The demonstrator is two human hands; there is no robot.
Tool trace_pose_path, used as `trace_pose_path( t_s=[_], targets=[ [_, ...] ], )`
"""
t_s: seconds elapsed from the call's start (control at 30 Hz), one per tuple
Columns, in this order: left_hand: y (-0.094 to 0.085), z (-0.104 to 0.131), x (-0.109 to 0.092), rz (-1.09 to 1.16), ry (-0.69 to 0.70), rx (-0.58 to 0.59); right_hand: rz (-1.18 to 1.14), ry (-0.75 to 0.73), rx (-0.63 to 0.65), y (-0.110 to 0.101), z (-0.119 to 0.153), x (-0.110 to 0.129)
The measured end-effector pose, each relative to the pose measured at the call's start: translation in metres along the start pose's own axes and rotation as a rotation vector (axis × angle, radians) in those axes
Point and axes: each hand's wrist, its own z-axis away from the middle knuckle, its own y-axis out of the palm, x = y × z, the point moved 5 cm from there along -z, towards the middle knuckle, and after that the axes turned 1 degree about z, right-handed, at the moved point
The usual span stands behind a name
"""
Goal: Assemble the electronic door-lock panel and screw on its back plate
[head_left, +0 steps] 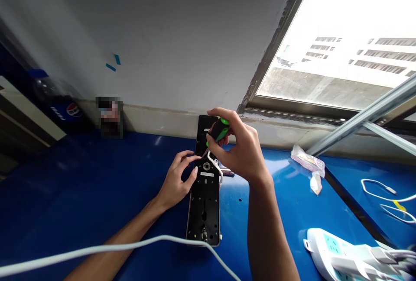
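Note:
A long black door lock panel lies on the blue table, its far end near the wall. Fixed to it are a round fitting with a square centre, white labels and several small screws. My right hand is closed around a green and black screwdriver, tilted with its tip down on the panel. My left hand rests at the panel's left edge, fingers apart, the index fingertip close to the screwdriver tip. A white cable runs over the panel's right side, partly behind my right hand. Whether a screw sits under the tip is too small to tell.
A white cord crosses in front of my left forearm and the panel's near end. At right are a power strip with plugs, a plastic packet and a coiled cable. A cola bottle stands at left.

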Motion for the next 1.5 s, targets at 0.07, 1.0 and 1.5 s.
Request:
trace_pose_path(
  t_s=[0.07,1.0,1.5],
  targets=[
    [0.0000,0.0001,0.0005,-0.004,-0.003,0.003,0.009,-0.008,0.005,-0.0003,0.0001,0.0005],
    [-0.0004,0.0010,0.0029,-0.011,-0.014,0.033,0.054,-0.015,0.024,0.0001,-0.0001,-0.0002],
    [-0.0001,0.0007,0.0034,0.000,-0.019,0.035,0.048,-0.011,0.024,0.0041,-0.0002,-0.0026]
  ],
)
